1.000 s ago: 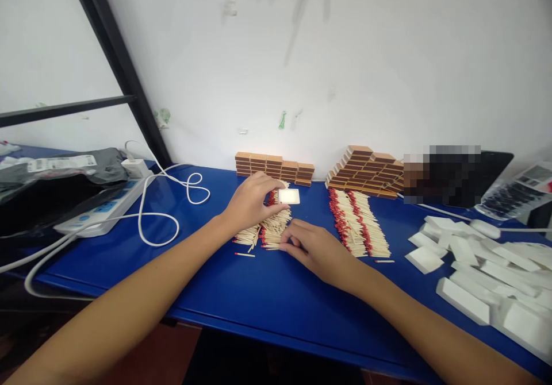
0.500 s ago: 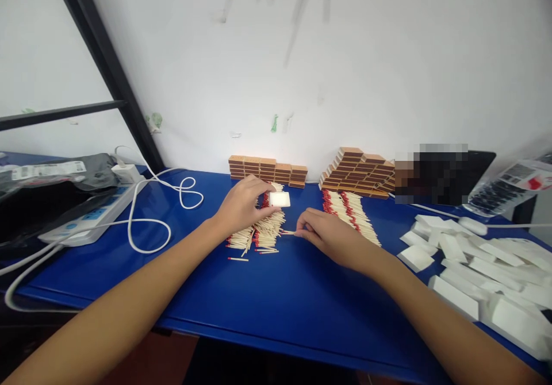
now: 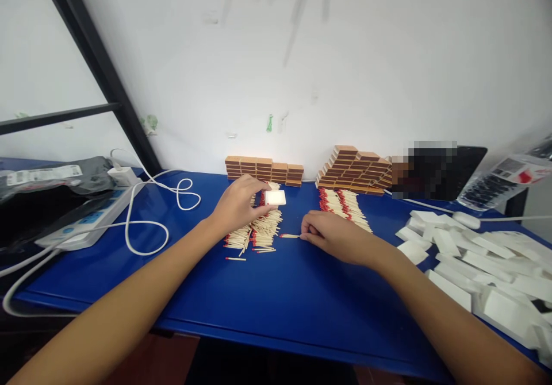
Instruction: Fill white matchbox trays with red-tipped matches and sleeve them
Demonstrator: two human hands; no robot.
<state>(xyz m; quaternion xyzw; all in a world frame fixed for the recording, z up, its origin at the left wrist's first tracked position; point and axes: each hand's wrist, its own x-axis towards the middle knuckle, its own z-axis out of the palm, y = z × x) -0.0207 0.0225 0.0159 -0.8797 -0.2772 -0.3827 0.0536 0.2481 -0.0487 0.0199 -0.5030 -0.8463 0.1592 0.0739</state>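
My left hand (image 3: 237, 204) pinches a small white matchbox tray (image 3: 276, 197) between thumb and fingers, above a pile of loose matches (image 3: 264, 227). These matches have red heads and pale sticks. To the right of the pile, my right hand (image 3: 332, 234) is closed with its fingertips on a match (image 3: 290, 236), whose red head points left; whether more matches are in the fingers I cannot tell. A single match (image 3: 236, 258) lies in front of the pile. Behind my right hand are further rows of matches (image 3: 345, 204), partly hidden by it.
Stacked brown matchboxes (image 3: 248, 168) line the wall, with a taller stack (image 3: 351, 169) to the right. Many white trays (image 3: 478, 258) are heaped at the right, near a plastic bottle (image 3: 502, 181) and a dark tablet-like device (image 3: 452, 172). A power strip (image 3: 92, 215) and white cables (image 3: 128, 224) lie left.
My right hand has moved slightly right, away from the pile, and more of the match shows at its fingertips. My left hand still holds the tray. The view has shifted a little.
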